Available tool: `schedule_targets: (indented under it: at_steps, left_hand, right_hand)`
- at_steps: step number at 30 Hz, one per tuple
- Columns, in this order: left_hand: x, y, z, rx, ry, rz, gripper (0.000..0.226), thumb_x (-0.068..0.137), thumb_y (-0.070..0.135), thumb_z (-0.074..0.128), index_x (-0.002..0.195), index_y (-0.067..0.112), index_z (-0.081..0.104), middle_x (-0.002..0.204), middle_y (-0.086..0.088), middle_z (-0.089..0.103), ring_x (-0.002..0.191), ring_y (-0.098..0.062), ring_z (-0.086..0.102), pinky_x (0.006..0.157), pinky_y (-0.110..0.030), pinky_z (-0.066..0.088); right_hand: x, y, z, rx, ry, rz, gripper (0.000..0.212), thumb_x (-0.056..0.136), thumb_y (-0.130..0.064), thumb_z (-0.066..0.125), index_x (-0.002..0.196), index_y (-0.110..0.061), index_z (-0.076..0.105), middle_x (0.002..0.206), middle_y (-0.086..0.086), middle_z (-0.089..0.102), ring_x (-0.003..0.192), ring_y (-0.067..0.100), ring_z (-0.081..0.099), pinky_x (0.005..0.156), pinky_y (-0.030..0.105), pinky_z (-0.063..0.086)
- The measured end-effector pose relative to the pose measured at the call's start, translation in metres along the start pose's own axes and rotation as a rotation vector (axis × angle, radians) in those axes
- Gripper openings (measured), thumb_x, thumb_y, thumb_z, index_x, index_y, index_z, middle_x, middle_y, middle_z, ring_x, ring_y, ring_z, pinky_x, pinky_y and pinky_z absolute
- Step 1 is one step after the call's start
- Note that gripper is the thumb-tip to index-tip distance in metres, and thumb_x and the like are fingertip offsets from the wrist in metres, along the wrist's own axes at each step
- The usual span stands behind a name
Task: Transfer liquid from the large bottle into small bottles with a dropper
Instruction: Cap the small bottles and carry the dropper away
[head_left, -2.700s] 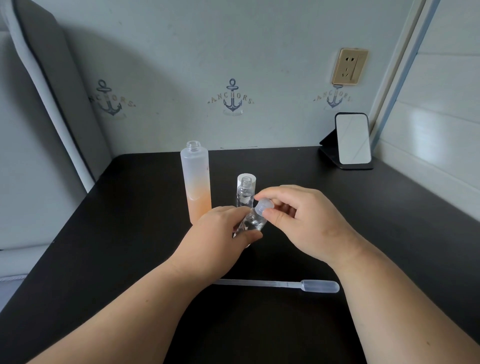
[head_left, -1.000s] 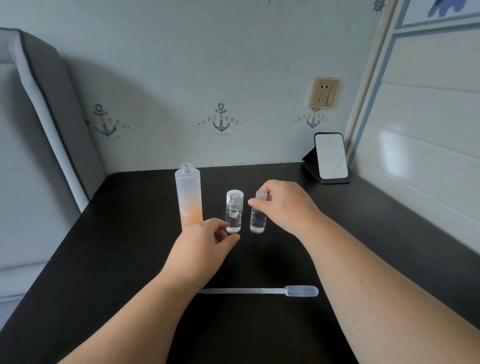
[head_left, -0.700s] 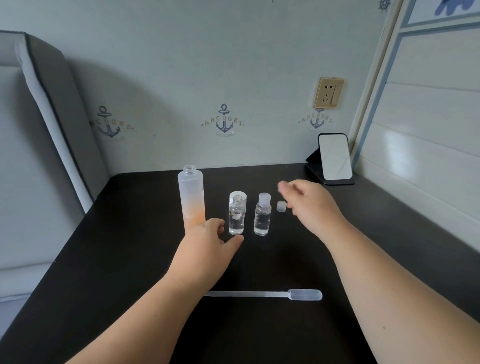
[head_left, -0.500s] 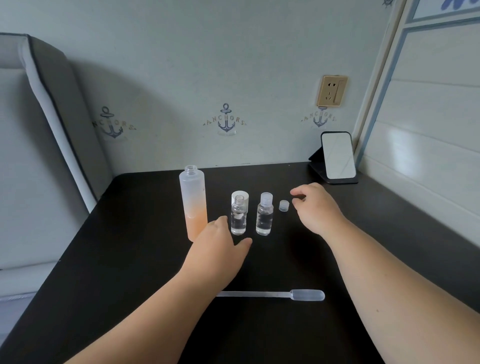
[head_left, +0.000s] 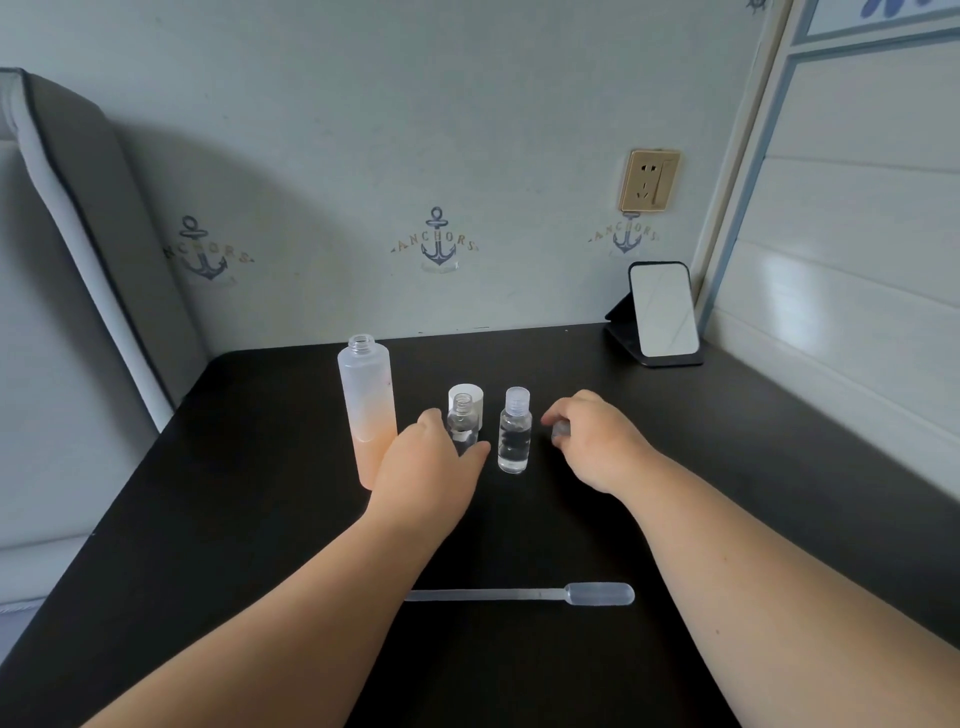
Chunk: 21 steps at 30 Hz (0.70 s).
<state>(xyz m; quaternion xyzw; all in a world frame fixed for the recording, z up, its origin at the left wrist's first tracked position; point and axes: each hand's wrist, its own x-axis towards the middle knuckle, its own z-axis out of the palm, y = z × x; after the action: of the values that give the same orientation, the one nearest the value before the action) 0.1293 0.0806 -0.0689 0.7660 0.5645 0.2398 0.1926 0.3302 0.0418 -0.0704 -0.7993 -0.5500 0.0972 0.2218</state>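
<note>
The large frosted bottle (head_left: 366, 405) stands uncapped at the back left, with orange liquid in its lower part. Right of it is a small clear bottle (head_left: 462, 422) with an open neck. My left hand (head_left: 431, 470) has its thumb and fingers around that bottle's lower part, which the hand hides. A second small bottle (head_left: 514, 434), capped and nearly full of clear liquid, stands just to the right. My right hand (head_left: 597, 444) pinches a small clear cap (head_left: 560, 431) beside it. The plastic dropper (head_left: 519, 594) lies flat on the dark table (head_left: 260, 519) near me.
A white cylindrical cap (head_left: 467, 393) stands right behind the open small bottle. A small mirror on a black stand (head_left: 662, 312) sits at the back right corner. Walls close the table at the back and right; a padded headboard (head_left: 78, 218) borders the left.
My right hand set the capped small bottle down, reached right and picked up the loose small cap. My left hand moved forward and closed around the open small bottle.
</note>
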Motion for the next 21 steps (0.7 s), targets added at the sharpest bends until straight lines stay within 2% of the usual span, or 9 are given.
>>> schedule_targets:
  at_steps: [2, 4, 7, 12, 16, 19, 21]
  left_hand:
    - [0.002, 0.0, 0.0, -0.013, 0.011, 0.001, 0.06, 0.095, 0.049, 0.062, 0.141, 0.014, 0.045, 0.12, 0.0, 0.064, 0.105, -0.017, 0.061, 0.078, -0.024, 0.041]
    - [0.003, 0.001, 0.0, -0.014, 0.023, 0.012, 0.052, 0.095, 0.048, 0.062, 0.134, 0.016, 0.05, 0.104, 0.007, 0.061, 0.091, -0.014, 0.056, 0.075, -0.024, 0.04]
    - [0.003, 0.001, -0.002, 0.009, 0.022, 0.024, 0.039, 0.097, 0.046, 0.061, 0.122, 0.017, 0.055, 0.086, 0.01, 0.056, 0.079, -0.011, 0.053, 0.067, -0.027, 0.039]
    - [-0.009, 0.002, -0.013, -0.015, -0.004, 0.052, 0.037, 0.097, 0.045, 0.061, 0.122, 0.018, 0.056, 0.095, 0.004, 0.063, 0.085, -0.012, 0.059, 0.068, -0.026, 0.045]
    - [-0.028, 0.0, -0.019, -0.084, -0.011, 0.091, 0.037, 0.096, 0.045, 0.063, 0.123, 0.02, 0.055, 0.095, 0.009, 0.062, 0.08, -0.007, 0.057, 0.058, -0.017, 0.037]
    - [-0.042, -0.003, -0.021, -0.118, -0.021, 0.113, 0.034, 0.094, 0.046, 0.066, 0.119, 0.025, 0.056, 0.096, 0.013, 0.062, 0.082, -0.005, 0.059, 0.062, -0.016, 0.042]
    - [-0.047, -0.006, -0.021, -0.14, -0.016, 0.124, 0.029, 0.092, 0.047, 0.068, 0.112, 0.028, 0.059, 0.095, 0.015, 0.065, 0.083, -0.005, 0.062, 0.064, -0.018, 0.046]
  right_hand:
    - [-0.005, 0.001, -0.002, 0.066, 0.025, 0.018, 0.025, 0.102, -0.015, 0.055, 0.123, -0.022, 0.067, 0.116, -0.005, 0.054, 0.103, 0.019, 0.059, 0.087, 0.028, 0.045]
    - [-0.011, 0.0, -0.005, 0.127, 0.054, 0.043, 0.025, 0.102, -0.021, 0.056, 0.125, -0.022, 0.065, 0.122, -0.002, 0.057, 0.107, 0.019, 0.059, 0.086, 0.027, 0.042]
    - [-0.018, -0.003, -0.013, 0.248, 0.13, 0.091, 0.027, 0.101, -0.022, 0.054, 0.126, -0.023, 0.064, 0.124, -0.002, 0.061, 0.109, 0.018, 0.059, 0.085, 0.028, 0.043]
    - [-0.036, -0.009, -0.022, 0.481, 0.299, 0.12, 0.02, 0.099, -0.025, 0.058, 0.117, -0.028, 0.067, 0.108, -0.012, 0.066, 0.099, 0.011, 0.063, 0.073, 0.025, 0.044]
    - [-0.055, -0.026, -0.022, 0.771, 0.41, 0.054, 0.013, 0.093, -0.027, 0.067, 0.098, -0.038, 0.07, 0.091, -0.015, 0.07, 0.085, 0.006, 0.068, 0.067, 0.021, 0.049]
    - [-0.068, -0.043, -0.021, 0.823, 0.385, -0.084, 0.014, 0.09, -0.029, 0.07, 0.099, -0.039, 0.073, 0.091, -0.02, 0.071, 0.086, 0.003, 0.068, 0.073, 0.019, 0.053]
    - [-0.074, -0.053, -0.018, 0.782, 0.301, -0.165, 0.017, 0.092, -0.028, 0.069, 0.104, -0.039, 0.073, 0.094, -0.018, 0.071, 0.089, 0.0, 0.067, 0.07, 0.015, 0.054]
